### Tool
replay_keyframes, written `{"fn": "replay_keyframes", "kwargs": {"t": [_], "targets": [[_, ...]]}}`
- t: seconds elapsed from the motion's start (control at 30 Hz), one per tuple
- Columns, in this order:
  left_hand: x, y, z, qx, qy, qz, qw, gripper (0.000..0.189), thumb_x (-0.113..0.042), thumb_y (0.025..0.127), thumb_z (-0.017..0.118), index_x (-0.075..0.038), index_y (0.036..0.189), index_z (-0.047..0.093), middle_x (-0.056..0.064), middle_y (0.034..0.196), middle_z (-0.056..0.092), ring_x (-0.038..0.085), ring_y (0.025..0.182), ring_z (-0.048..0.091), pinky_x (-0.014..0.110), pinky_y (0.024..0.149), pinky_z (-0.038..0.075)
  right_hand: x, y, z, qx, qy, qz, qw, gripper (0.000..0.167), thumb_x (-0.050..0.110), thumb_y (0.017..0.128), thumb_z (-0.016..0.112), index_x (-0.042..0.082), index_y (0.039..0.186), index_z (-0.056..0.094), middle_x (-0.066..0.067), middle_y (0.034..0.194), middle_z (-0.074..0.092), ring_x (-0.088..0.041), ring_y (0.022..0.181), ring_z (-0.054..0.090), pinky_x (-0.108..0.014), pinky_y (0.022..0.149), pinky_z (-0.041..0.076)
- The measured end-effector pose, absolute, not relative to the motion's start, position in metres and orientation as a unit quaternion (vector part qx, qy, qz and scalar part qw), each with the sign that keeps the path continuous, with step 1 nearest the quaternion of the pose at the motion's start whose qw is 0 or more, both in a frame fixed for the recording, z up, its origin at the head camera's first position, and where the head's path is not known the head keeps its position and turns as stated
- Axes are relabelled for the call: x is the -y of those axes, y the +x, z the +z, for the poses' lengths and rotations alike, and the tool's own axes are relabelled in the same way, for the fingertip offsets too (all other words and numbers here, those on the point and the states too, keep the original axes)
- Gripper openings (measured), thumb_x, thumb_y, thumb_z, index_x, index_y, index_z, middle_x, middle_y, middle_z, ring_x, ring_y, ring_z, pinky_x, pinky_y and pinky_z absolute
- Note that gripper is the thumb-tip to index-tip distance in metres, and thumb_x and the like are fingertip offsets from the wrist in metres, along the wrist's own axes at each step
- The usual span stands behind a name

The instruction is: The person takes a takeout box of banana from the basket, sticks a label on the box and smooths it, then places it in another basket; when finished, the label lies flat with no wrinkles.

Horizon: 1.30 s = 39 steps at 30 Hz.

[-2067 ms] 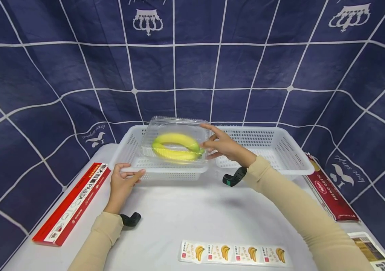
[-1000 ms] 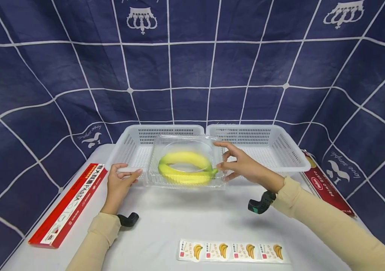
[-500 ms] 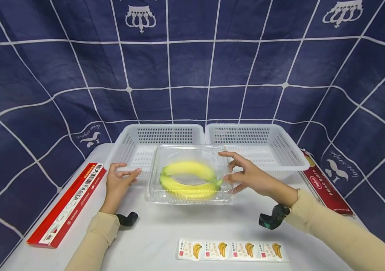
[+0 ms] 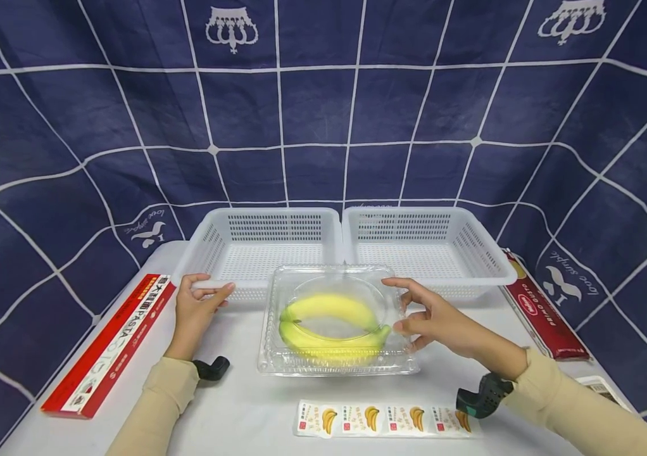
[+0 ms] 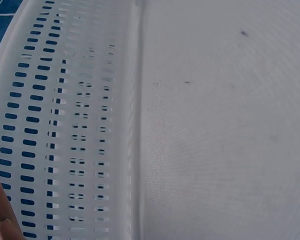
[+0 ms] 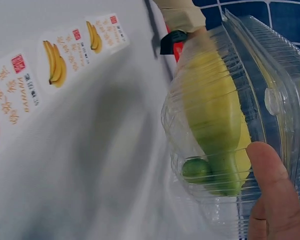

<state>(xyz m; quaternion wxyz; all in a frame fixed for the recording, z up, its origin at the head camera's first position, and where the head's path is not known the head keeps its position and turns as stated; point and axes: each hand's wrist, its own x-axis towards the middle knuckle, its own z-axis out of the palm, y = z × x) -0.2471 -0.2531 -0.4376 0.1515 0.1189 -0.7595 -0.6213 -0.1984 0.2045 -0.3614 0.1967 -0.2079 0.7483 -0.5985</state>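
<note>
A clear plastic clamshell box (image 4: 323,275) with yellow-green bananas (image 4: 335,329) inside is held above the white table. My right hand (image 4: 434,320) grips its right side; in the right wrist view the thumb presses on the clear wall near the green banana tips (image 6: 225,172). The fingers behind the box are partly hidden. At the left, my left hand (image 4: 195,313) pinches the front rim of the left white basket (image 4: 332,240), thumb and fingers on either side of its corner. The left wrist view shows the slotted basket wall (image 5: 40,125) and a bit of a finger.
A second white basket (image 4: 449,280) stands beside the first. A strip of banana stickers (image 4: 386,419) lies at the front of the table. A red pasta box (image 4: 109,348) lies left, a dark red pack (image 4: 548,310) right. A blue checked cloth (image 4: 323,107) hangs behind.
My right hand has lifted the clamshell box out of the left basket and brought it toward me and rightward, over the table. The left hand has stayed on the basket rim.
</note>
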Motion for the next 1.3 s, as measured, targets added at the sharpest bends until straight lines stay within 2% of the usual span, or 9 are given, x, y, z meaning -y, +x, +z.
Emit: {"fn": "replay_keyframes", "kwargs": {"t": [0.4, 0.67, 1.3], "targets": [[0.255, -0.246, -0.437, 0.762, 0.126, -0.621, 0.136, 0.069, -0.021, 0.096, 0.086, -0.005, 0.144, 0.040, -0.011, 0.082, 0.070, 0.005, 0.067, 0.071, 0.025, 0.069, 0.056, -0.229, -0.188, -0.389, -0.754, -0.183, -0.598, 0.203, 0.077, 0.003, 0.097, 0.069, 0.007, 0.164, 0.033, -0.019, 0.118, 0.040, -0.018, 0.086, 0.066, -0.046, 0.069, 0.066], [0.253, -0.246, -0.434, 0.757, 0.130, -0.625, 0.136, 0.063, -0.018, 0.097, 0.085, -0.005, 0.140, 0.041, -0.013, 0.081, 0.069, 0.004, 0.066, 0.070, 0.025, 0.069, 0.055, -0.243, -0.192, -0.405, -0.753, -0.161, -0.602, 0.214, 0.074, 0.005, 0.099, 0.069, 0.014, 0.165, 0.036, -0.018, 0.121, 0.041, -0.016, 0.085, 0.063, -0.041, 0.067, 0.066], [0.252, -0.246, -0.433, 0.757, 0.127, -0.626, 0.138, 0.064, -0.019, 0.098, 0.083, -0.005, 0.143, 0.040, -0.014, 0.083, 0.069, 0.005, 0.068, 0.071, 0.025, 0.071, 0.056, -0.252, -0.212, -0.420, -0.743, -0.157, -0.611, 0.224, 0.078, 0.004, 0.099, 0.067, 0.005, 0.166, 0.028, -0.016, 0.120, 0.039, -0.016, 0.083, 0.059, -0.036, 0.062, 0.064]]}}
